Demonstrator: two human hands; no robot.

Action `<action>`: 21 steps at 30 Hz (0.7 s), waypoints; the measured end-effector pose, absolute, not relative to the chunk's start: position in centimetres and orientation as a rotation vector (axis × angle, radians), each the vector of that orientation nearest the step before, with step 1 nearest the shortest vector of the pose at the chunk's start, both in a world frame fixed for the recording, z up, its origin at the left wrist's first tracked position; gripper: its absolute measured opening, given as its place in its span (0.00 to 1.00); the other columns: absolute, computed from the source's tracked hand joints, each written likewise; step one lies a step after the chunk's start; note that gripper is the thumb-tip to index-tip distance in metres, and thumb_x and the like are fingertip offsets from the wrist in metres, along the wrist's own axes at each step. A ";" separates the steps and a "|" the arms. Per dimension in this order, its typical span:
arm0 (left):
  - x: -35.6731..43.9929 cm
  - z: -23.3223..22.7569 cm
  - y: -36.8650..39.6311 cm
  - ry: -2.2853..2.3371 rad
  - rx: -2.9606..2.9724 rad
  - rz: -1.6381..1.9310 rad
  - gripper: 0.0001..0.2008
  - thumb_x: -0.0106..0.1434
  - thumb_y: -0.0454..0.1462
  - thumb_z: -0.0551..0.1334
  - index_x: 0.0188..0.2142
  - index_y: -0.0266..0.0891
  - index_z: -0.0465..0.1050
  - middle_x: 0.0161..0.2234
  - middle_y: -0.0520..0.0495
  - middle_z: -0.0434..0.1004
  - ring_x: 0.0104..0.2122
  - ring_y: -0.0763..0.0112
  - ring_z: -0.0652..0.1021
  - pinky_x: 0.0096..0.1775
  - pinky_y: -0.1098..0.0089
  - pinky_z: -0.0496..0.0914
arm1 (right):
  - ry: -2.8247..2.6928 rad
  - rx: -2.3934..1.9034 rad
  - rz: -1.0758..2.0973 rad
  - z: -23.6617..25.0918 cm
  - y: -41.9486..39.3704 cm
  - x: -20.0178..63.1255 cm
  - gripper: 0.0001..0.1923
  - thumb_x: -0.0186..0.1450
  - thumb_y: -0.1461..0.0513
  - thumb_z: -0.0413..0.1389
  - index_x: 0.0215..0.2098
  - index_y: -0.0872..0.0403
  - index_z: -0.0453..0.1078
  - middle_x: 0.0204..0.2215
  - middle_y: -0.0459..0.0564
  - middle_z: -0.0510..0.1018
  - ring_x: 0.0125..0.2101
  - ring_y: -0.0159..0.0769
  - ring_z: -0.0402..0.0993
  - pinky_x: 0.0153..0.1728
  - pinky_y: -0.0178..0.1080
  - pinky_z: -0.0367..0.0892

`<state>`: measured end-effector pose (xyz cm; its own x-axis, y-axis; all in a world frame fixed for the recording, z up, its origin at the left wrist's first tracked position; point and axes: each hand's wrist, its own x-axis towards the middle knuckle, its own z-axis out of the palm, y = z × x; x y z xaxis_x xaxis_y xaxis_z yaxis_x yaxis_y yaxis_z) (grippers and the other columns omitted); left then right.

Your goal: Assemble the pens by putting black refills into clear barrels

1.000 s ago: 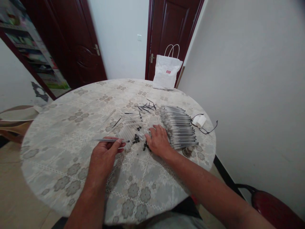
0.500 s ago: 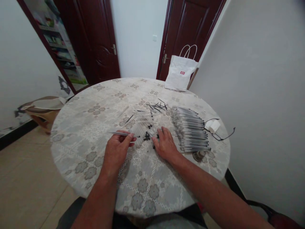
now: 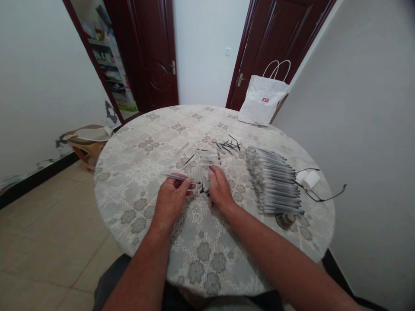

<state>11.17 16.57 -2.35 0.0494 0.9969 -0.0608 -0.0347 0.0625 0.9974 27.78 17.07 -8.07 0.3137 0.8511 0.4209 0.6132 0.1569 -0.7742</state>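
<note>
**Left hand pinching a slim grey pen, right hand down in the little black caps**

So nearest to me, both forearms reach in over a round table (image 3: 186, 242) with a grey-and-cream flowered cloth. The left hand (image 3: 170, 196) has thumb and fingers pinched on a slim grey pen-like stick (image 3: 174, 176). It lies crosswise through the grip: the dark end pokes out to the right past the fingertips, and the long thin end sticks out to the left over the knuckles.

Just beside it, the right hand (image 3: 221, 185) is low over the cloth with its fingers curved. Can't tell if it's closed on anything, since the hand covers its own grip. Between the two hands there are some small black caps (image 3: 201, 190), partly hidden, with a bunch of clear plastic tubes (image 3: 201, 172) right behind them.

Off to the right there's a dark round object, too unclear to name (image 3: 285, 221), then a big neat stack of grey pens with dark ends (image 3: 280, 183), lying side by side. Past those are black-framed glasses (image 3: 315, 197) and some folded white tissue (image 3: 311, 179).

Further back is a loose scatter of thin black sticks (image 3: 228, 148), then a white paper bag (image 3: 263, 103) with two loop handles at the far edge, and dark red doors (image 3: 147, 56) behind.
</note>
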 end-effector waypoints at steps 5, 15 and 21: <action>11.2 -2.5 16.7 1.178 1.134 1.119 0.18 0.56 0.46 0.69 0.39 0.36 0.72 0.34 0.43 0.81 0.34 0.59 0.84 0.35 0.61 0.78 | -0.899 -1.343 0.623 -8.5 18.5 30.3 0.19 0.66 0.58 0.46 0.48 0.56 0.73 0.46 0.56 0.82 0.48 0.40 0.78 0.49 0.44 0.72; 11.3 -3.0 16.8 1.096 1.036 1.131 0.18 0.57 0.45 0.70 0.40 0.36 0.72 0.35 0.43 0.80 0.34 0.62 0.83 0.35 0.64 0.78 | -1.197 -1.452 0.597 -7.7 14.4 32.4 0.17 0.66 0.58 0.53 0.49 0.54 0.75 0.46 0.54 0.82 0.47 0.42 0.78 0.53 0.47 0.68; 11.4 -2.8 16.2 1.007 0.988 1.097 0.18 0.58 0.46 0.71 0.40 0.36 0.73 0.37 0.43 0.81 0.35 0.64 0.83 0.35 0.66 0.77 | -1.599 -1.349 0.293 -5.0 12.3 31.0 0.10 0.69 0.59 0.55 0.46 0.52 0.74 0.41 0.52 0.80 0.40 0.39 0.76 0.45 0.41 0.69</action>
<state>11.39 16.18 -2.79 0.1567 0.9779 -0.1383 -0.2213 0.1712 0.9601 30.99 12.27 -4.96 0.1025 0.8515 0.5143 0.6135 0.3529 -0.7065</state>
